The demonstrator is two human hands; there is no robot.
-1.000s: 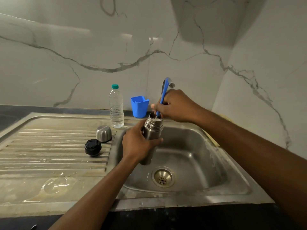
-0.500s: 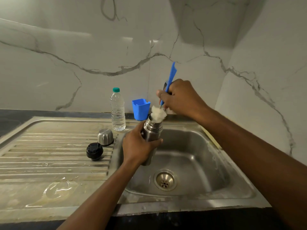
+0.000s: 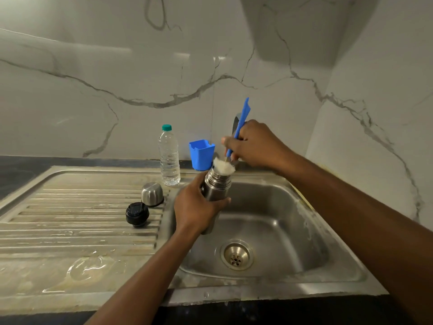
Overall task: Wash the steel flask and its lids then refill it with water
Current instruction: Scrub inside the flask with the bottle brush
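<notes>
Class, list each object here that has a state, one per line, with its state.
Steel flask, uncapped, gripped by left hand.
Brush, bristles at flask mouth, gripped by right hand.
Steel cap, off, on drainboard.
Black stopper, off, on drainboard.
Water bottle, capped, upright.
Blue cup, upright.

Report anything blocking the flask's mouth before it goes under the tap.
The bottle brush, held by the right hand, has its white bristles in the mouth of the steel flask, which the left hand grips. Nothing else blocks it.
</notes>
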